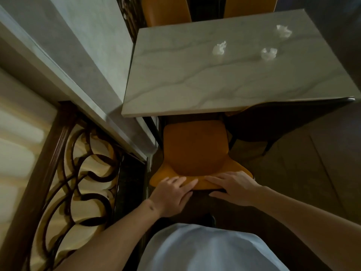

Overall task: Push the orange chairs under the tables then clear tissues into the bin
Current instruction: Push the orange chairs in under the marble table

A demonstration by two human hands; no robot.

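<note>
**Pressing both hands on the orange chair at the marble table**

Resting on the top edge of the backrest, low in the middle of the frame, are my two hands: my left hand (172,192) lies flat with its fingers straight and spread over the rim, and my right hand (232,185) lies beside it, fingers also straight and pointing left along the same rim. Neither hand curls round anything; both are relaxed and flat against the nearest orange padded chair (195,149).

That chair stands at the centre of the frame, its seat front hidden under the near edge of the grey-veined marble-look rectangular table (195,85), so I cannot tell how far under it reaches. Its legs are lost in shadow.

I count three crumpled white tissues on the tabletop, all in the upper right: one tissue toward the middle (219,48), one tissue to its right (269,53), and one tissue nearest the far corner (283,30). They lie apart from each other.

Orange chairs in view number at least three: the one under my hands and two further orange chair backs (166,10) cut off by the top edge of the frame. A sliver of orange under the table's right near edge is too hidden to name.

Along the left side runs a dark wooden screen with curled scrollwork (82,153), blurred. My pale blue shirt (205,249) fills the bottom centre.
</note>
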